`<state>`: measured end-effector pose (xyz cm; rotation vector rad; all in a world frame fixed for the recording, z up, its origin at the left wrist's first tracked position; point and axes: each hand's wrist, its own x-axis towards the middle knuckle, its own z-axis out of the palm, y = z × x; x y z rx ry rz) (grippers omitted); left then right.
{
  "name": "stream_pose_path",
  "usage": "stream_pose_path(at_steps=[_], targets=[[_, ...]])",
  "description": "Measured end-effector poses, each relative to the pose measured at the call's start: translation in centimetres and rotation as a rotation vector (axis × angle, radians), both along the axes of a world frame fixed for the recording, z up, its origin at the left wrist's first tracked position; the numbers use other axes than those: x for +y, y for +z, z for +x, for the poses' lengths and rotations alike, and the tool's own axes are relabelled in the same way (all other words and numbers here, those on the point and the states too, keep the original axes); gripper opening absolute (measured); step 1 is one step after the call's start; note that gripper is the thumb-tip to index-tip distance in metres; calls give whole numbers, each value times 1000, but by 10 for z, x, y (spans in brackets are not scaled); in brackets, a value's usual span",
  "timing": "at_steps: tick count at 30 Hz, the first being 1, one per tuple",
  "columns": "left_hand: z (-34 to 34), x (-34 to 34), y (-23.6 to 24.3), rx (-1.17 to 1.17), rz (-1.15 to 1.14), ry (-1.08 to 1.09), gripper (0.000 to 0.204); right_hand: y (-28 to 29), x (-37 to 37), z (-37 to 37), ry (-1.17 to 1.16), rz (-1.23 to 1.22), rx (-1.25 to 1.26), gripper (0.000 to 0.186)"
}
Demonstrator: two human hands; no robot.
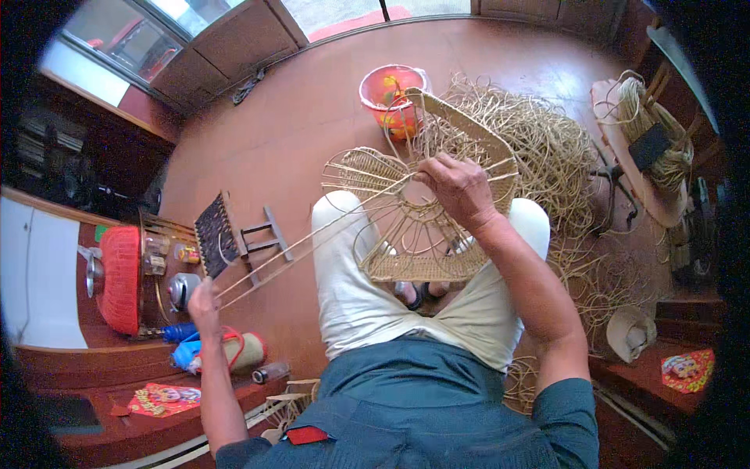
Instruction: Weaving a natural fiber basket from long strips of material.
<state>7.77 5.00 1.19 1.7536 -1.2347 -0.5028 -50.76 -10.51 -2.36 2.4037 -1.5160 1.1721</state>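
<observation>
A partly woven wicker piece (426,268) rests across my lap between my knees, with a curved woven band and open ribs. My right hand (457,187) is closed over its upper ribs, gripping it where the strand meets the weave. Out to the left, my left hand (205,309) is closed on a long pale cane strand (301,242). The strand stretches in two nearly parallel lengths from that hand to the wicker piece. What lies under my right fingers is hidden.
A red bucket (394,98) stands beyond my knees, beside a big heap of loose cane (531,133). On the left are a small woven-seat stool (219,234), a red basket (119,280) and a flask (246,352). A bench with coiled cane (641,109) stands right.
</observation>
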Motion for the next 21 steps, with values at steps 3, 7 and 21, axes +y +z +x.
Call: stream_pose_path(at_steps=[3, 7, 21], targets=[[102, 43, 3, 114, 151, 301, 34, 1, 2, 5, 52, -20, -14, 18], [117, 19, 32, 94, 161, 224, 32, 4, 5, 7, 67, -36, -28, 15], [157, 37, 22, -628, 300, 542, 80, 1, 8, 1, 1, 9, -12, 15]])
